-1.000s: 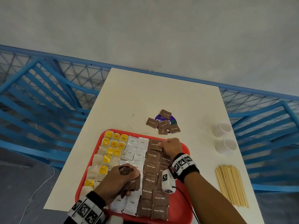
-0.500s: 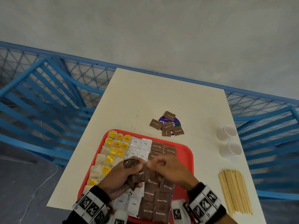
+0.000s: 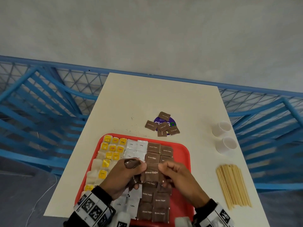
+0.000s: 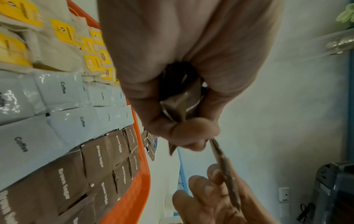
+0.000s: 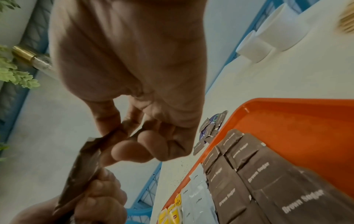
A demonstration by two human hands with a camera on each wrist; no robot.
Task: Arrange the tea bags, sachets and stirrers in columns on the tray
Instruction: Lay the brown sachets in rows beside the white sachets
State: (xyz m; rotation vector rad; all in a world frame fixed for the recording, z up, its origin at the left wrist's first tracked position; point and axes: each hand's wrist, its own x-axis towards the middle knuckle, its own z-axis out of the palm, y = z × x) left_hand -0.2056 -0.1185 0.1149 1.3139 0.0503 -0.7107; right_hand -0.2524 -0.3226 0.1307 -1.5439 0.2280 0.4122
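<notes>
**Brown sugar columns mid-fill; stirrers untouched**

Red tray [image 3: 185, 154], lower centre of head view: tea bags [image 3: 113, 148] in left columns, white coffee sachets [image 3: 136, 149] in middle, brown sugar sachets [image 3: 159, 161] in two columns right of those. Bare strip along tray's right side.

Left hand [image 3: 121, 176] clamped on a small bunch of brown sachets; right hand [image 3: 177, 176] pinching one brown sugar sachet [image 3: 151, 173] off that bunch, above tray middle.

Left to do, by judgement: held bunch, five loose brown sachets [image 3: 162, 126] on table above tray, wooden stirrers [image 3: 232, 185] at lower right beside two white cups [image 3: 224, 136].

Wrist views only: sachet seen edge-on, pinched at both ends; "Coffee" and "Brown Sugar" print legible. Head view only: stirrer pile laid out in full, overall column layout.
</notes>
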